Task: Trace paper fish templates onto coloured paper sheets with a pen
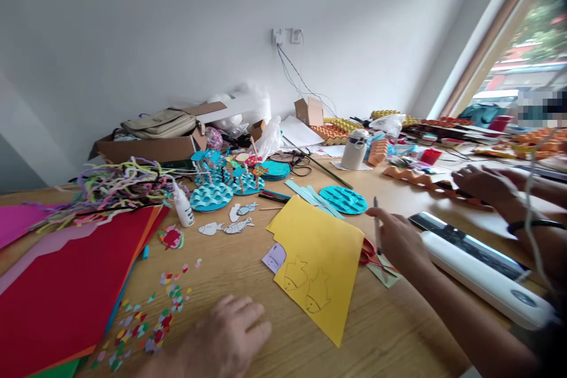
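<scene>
A yellow sheet [325, 242] with two fish outlines drawn on it lies in the middle of the table. Right of it, my right hand [396, 233] holds a pen [377, 227] upright between the fingers. Red-handled scissors [367, 251] lie below that hand, over a pale green paper piece [384, 271]. Near the front edge, my left hand [230, 333] rests on the table with its fingers curled; whether anything is under them is hidden. A purple paper piece [274, 257] touches the yellow sheet's left edge. Cut-out paper fish [238, 225] lie farther back.
Coloured sheets [66, 283], paper scraps [163, 313] and a glue bottle [182, 205] are on the left. Blue discs [343, 199] and a white jar [354, 150] stand behind. At right are a long white device [482, 277] and another person's hands [482, 186].
</scene>
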A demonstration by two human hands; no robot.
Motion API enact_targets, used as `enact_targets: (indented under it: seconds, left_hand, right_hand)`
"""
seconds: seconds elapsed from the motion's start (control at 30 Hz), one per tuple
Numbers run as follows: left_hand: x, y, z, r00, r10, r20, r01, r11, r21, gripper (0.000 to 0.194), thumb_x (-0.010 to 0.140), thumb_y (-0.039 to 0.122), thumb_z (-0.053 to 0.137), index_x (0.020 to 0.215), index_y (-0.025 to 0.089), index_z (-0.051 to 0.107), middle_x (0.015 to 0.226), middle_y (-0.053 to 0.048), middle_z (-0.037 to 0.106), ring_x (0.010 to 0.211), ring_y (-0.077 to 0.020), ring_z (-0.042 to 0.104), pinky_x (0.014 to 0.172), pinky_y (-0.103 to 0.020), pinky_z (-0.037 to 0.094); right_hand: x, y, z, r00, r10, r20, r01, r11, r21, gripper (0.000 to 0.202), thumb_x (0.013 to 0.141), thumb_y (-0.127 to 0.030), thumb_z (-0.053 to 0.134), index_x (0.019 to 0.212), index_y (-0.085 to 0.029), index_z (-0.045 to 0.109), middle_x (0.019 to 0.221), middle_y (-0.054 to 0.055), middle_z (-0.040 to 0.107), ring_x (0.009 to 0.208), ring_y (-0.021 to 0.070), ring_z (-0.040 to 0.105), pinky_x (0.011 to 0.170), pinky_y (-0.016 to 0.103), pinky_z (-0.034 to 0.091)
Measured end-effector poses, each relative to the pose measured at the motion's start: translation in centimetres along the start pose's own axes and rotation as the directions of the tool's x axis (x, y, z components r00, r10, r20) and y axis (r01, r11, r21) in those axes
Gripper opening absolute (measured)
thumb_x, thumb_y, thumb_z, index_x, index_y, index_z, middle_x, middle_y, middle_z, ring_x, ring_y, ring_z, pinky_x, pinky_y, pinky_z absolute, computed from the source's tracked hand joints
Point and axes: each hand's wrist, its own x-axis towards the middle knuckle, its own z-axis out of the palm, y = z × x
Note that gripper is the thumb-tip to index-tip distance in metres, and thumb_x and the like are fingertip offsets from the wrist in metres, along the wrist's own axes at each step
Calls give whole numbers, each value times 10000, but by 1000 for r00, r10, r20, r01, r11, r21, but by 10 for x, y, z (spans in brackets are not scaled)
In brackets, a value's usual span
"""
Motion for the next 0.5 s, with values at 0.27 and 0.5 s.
enact_targets:
  seconds: [0.27, 0.5]
  left_hand:
    - [-97, -116, -49, 735, -677, 38, 672, 720, -172, 323, 792, 309, 491, 1081, 248, 620, 1163, -26, 625, 1090, -217, 559, 945, -314, 426]
    - [-193, -213, -62, 405, -914, 7, 899, 397, -187, 420, 755, 324, 625, 1135, 152, 577, 1181, -88, 600, 1083, -277, 553, 938, -391, 446]
  right_hand:
    - [-9, -86, -21, 867, -463, -182, 488, 863, 129, 251, 835, -139, 397, 979, -174, 599, 864, 115, 687, 806, 246, 652, 599, 321, 513]
    - [-35, -163, -35, 715, -681, -161, 685, 634, 360, 281, 858, -58, 378, 1014, -190, 572, 881, 83, 693, 778, 194, 650, 620, 280, 535]
